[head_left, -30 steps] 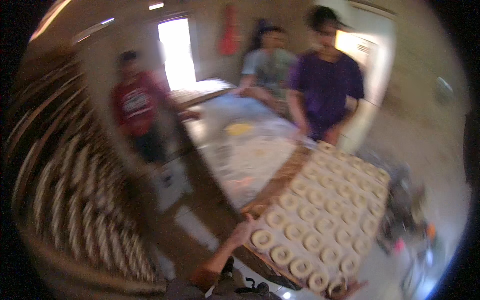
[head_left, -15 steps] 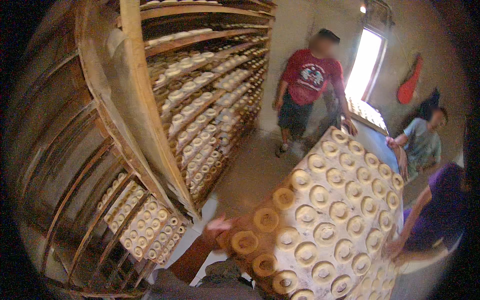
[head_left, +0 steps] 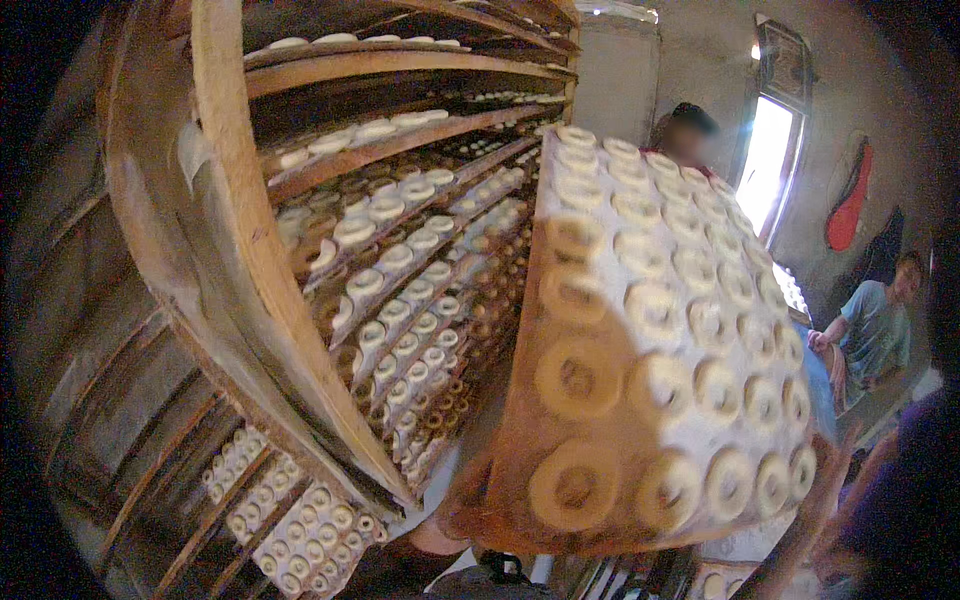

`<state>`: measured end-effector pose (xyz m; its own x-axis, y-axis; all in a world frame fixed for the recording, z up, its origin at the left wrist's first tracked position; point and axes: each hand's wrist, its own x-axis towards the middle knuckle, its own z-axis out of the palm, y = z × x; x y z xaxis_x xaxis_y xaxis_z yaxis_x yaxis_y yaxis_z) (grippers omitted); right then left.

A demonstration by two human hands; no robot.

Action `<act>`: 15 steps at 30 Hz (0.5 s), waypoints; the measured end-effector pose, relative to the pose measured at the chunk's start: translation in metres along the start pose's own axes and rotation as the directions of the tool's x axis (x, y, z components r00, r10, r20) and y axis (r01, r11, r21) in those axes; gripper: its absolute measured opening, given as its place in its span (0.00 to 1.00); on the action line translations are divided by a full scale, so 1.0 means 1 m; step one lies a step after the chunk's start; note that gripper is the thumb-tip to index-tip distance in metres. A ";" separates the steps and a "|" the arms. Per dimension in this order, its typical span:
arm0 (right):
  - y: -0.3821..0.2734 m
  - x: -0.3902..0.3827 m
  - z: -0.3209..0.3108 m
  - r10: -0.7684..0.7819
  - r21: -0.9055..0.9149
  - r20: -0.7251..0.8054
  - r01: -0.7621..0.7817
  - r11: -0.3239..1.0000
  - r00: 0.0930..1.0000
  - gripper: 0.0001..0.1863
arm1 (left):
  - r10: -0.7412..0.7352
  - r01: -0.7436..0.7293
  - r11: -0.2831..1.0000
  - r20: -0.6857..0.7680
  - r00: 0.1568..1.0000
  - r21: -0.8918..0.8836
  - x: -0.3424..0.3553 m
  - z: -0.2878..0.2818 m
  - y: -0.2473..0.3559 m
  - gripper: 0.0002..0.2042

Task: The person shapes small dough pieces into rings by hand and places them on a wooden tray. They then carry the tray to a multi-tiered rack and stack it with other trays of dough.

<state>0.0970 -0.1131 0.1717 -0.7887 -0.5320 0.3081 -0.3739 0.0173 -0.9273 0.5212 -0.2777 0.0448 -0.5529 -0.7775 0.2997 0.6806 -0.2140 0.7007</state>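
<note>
Bare forearm (head_left: 435, 538), no sleeve visible

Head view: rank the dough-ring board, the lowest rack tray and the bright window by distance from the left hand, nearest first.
1. Dough-ring board, directly above the left hand, touching.
2. Lowest rack tray, lower left.
3. Bright window, far back right.

A board (head_left: 640, 330) is sitting raised in the middle, rings of dough (head_left: 578, 377) lying in rows on it. To its left a rack (head_left: 240, 260) is standing (its shelves also carrying rings). Behind the board one person (head_left: 685, 130) is standing; at right another (head_left: 870, 325) is sitting.
</note>
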 end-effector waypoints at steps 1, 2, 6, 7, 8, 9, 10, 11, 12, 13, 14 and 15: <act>-0.008 0.019 0.008 -0.032 -0.005 0.013 0.032 0.999 0.999 0.38 | 0.051 -0.050 0.999 0.050 0.997 -0.013 0.021 0.012 0.013 0.34; -0.020 0.037 0.009 -0.066 -0.014 0.010 0.066 0.998 0.998 0.38 | 0.090 -0.087 0.996 0.109 0.990 -0.033 0.042 0.026 0.024 0.35; -0.058 0.115 0.044 -0.196 -0.026 0.043 0.198 0.980 0.980 0.37 | 0.275 -0.249 0.960 0.260 0.926 -0.129 0.117 0.076 0.070 0.35; -0.058 0.143 0.055 -0.213 -0.016 0.060 0.215 0.977 0.975 0.37 | 0.304 -0.274 0.951 0.280 0.911 -0.140 0.138 0.087 0.072 0.35; -0.065 0.162 0.064 -0.237 -0.015 0.069 0.239 0.971 0.969 0.37 | 0.338 -0.304 0.940 0.300 0.892 -0.155 0.156 0.097 0.079 0.36; -0.074 0.181 0.071 -0.265 -0.013 0.068 0.266 0.964 0.962 0.37 | 0.371 -0.330 0.928 0.322 0.871 -0.174 0.174 0.109 0.086 0.36; -0.081 0.200 0.082 -0.287 -0.015 0.081 0.289 0.957 0.954 0.36 | 0.400 -0.357 0.915 0.332 0.854 -0.186 0.190 0.115 0.090 0.37; -0.087 0.218 0.095 -0.310 -0.012 0.093 0.313 0.950 0.946 0.36 | 0.427 -0.382 0.904 0.342 0.837 -0.192 0.206 0.119 0.093 0.37; -0.094 0.237 0.105 -0.328 -0.010 0.101 0.330 0.944 0.939 0.36 | 0.452 -0.407 0.892 0.352 0.819 -0.199 0.224 0.123 0.095 0.37; -0.096 0.256 0.121 -0.341 0.002 0.123 0.344 0.939 0.932 0.36 | 0.471 -0.435 0.882 0.366 0.803 -0.180 0.241 0.120 0.094 0.37; -0.096 0.276 0.134 -0.356 0.017 0.138 0.357 0.934 0.924 0.36 | 0.489 -0.465 0.871 0.385 0.783 -0.160 0.259 0.117 0.093 0.37; -0.096 0.299 0.160 -0.366 0.043 0.174 0.364 0.930 0.914 0.35 | 0.545 -0.515 0.837 0.366 0.754 -0.186 0.271 0.125 0.093 0.36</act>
<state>-0.0249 -0.4097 0.3194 -0.4995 -0.6399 0.5839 -0.6140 -0.2140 -0.7597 0.3748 -0.4344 0.2717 -0.2220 -0.4863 0.8451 0.9437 0.1108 0.3117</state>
